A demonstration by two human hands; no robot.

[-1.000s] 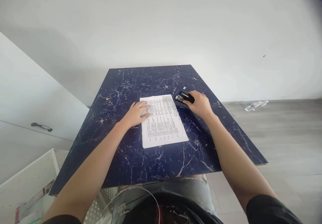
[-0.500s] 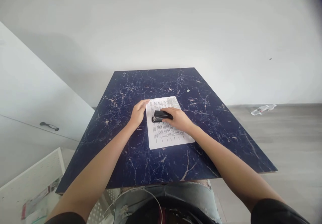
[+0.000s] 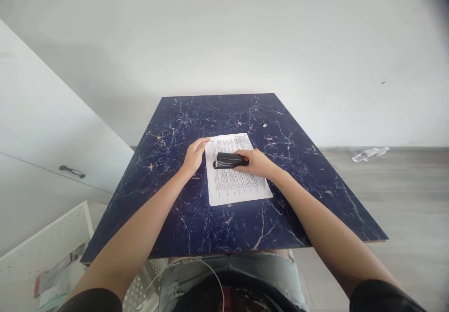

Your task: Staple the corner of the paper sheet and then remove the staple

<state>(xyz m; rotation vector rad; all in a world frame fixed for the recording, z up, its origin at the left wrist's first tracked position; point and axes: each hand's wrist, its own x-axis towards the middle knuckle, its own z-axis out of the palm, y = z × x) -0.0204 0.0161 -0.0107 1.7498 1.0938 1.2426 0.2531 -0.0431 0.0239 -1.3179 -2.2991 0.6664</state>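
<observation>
A printed sheet of paper (image 3: 231, 188), perhaps several in a stack, lies on the dark blue marbled table (image 3: 196, 115). At its far left corner rests my left hand (image 3: 194, 156), fingers stretched forward and fingertips touching the paper's edge. My right hand (image 3: 261, 163) is wrapped round the rear of a black stapler (image 3: 226, 159). The stapler lies sideways over the middle of the printed text, its front end pointing left. An orange-red part shows at its back end, near my fingers. My right palm hides part of the sheet's right edge.
A small white scrap (image 3: 264, 125) lies farther back on the table. To the left are a white cabinet door with a dark handle (image 3: 72, 171) and a white perforated basket (image 3: 45, 237) holding packets. Clear plastic packaging (image 3: 370, 154) lies on the floor at right.
My right hand has shifted back to the right along the stapler, uncovering its orange-red rear part. My left hand stays at the paper's corner. The whole view has moved slightly.
</observation>
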